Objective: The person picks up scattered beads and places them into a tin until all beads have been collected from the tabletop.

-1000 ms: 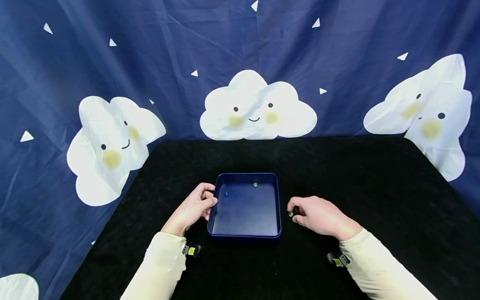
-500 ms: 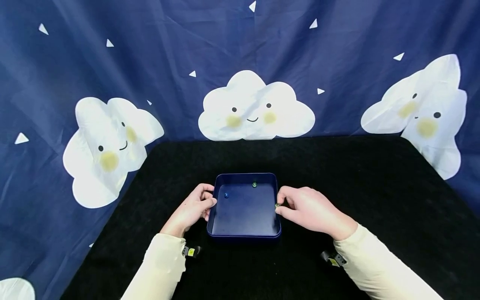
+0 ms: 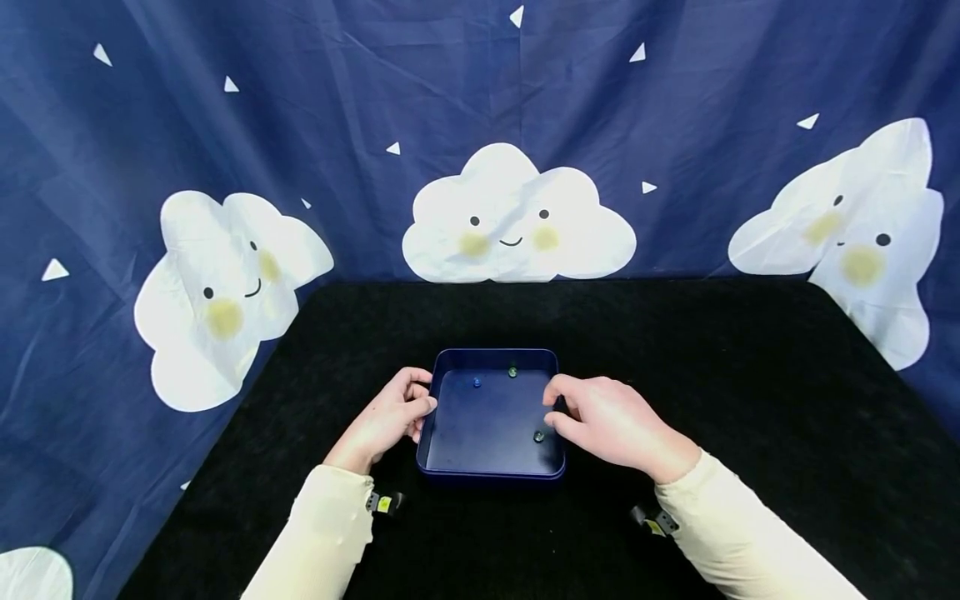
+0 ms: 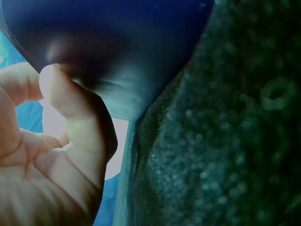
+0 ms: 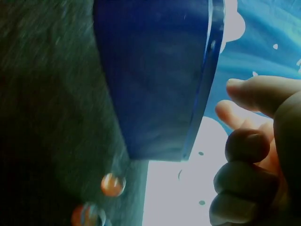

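Observation:
A square dark blue tin tray (image 3: 487, 476) lies on the black cloth. My left hand (image 3: 386, 417) holds its left side, thumb and fingers at the rim; in the left wrist view the thumb (image 4: 70, 101) lies against the wall. My right hand (image 3: 618, 421) hovers at the right rim, with a gap between thumb and index fingertips and nothing between them. Below the thumb tip, inside the tray, sits a greenish glass marble (image 3: 538, 436). Farther back in it are a green marble (image 3: 512, 372) and a small blue marble (image 3: 477, 382).
In the right wrist view, an orange marble (image 5: 113, 184) and another orange-and-blue marble (image 5: 88, 215) lie on the cloth outside the tray; the head view does not show them. Behind the black-covered table (image 3: 675, 333) hangs a blue curtain (image 3: 360, 75) with white clouds.
My right hand has carried the greenish marble leftward to the tray's rim and let it go inside. The blue marble has rolled to the right. My left hand stays at the tray's side.

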Demonstrator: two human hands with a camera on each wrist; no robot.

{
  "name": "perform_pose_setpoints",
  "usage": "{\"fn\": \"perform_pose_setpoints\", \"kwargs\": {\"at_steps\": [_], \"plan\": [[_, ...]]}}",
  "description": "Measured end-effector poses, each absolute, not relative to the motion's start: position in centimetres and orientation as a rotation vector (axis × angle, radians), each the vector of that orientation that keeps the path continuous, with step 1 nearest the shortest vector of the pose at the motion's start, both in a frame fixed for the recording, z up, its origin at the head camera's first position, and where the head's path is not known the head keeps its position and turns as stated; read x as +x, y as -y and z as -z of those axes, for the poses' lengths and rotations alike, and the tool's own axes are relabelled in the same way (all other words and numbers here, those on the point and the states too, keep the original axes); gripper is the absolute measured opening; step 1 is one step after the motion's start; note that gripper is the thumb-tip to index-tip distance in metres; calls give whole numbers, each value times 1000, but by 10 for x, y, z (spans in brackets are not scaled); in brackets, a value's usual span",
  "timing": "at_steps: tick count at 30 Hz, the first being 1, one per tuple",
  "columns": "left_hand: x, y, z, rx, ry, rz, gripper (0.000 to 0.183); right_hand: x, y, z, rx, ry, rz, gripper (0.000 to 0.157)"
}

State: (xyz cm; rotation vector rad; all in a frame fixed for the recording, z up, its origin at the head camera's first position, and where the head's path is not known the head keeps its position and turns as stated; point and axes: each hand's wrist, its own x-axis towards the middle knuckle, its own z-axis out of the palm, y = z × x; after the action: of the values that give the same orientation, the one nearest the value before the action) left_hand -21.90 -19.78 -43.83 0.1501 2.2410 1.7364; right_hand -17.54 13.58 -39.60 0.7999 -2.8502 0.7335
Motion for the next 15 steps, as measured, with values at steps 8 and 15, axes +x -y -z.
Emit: {"fn": "perform_pose_setpoints", "kwargs": {"at_steps": [8,15], "plan": [[-219,196,439,149,-2248,-1723,43,-177,-169,406,628,3021,-707,22],[-219,197,441,147,-2242,-1733,43,-181,-185,417,560,3115,-767,28]]}}
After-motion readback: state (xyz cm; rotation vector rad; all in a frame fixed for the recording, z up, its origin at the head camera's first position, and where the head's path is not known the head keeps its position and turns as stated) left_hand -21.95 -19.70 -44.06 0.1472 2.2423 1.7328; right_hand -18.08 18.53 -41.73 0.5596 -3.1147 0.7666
